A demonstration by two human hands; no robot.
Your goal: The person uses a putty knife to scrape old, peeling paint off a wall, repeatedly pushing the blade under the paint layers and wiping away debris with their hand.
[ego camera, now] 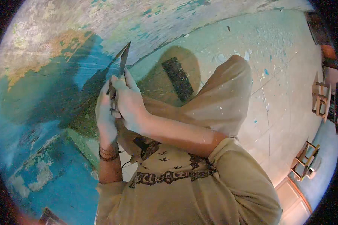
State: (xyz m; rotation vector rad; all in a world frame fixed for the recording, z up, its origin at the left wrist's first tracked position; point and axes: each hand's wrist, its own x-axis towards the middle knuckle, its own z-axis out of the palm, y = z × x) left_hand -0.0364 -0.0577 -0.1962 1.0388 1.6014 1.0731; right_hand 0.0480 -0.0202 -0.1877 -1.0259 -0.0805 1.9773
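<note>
A thin pointed metal scraper blade (125, 59) sticks up from between my two hands, its tip close to the wall. My right hand (129, 98) wraps around its lower part, the thumb pressed near the base of the blade. Against it from the left lies my left hand (105, 118), with cord bracelets (109, 154) at the wrist. The fingers of both hands overlap around the dark handle, mostly hidden. Peeling paint covers the wall (101, 22), with bare patches and blue areas. Beyond my hands, a dark rectangular slab (178, 79) with pale specks lies on the floor.
My bent knee (236, 73) rests over the tiled floor (281, 92), where paint flakes (266, 71) are scattered. Two small wooden stools (321, 99) (305, 160) stand far right, near a panelled door (293, 199). A wall corner (84, 152) juts out at left.
</note>
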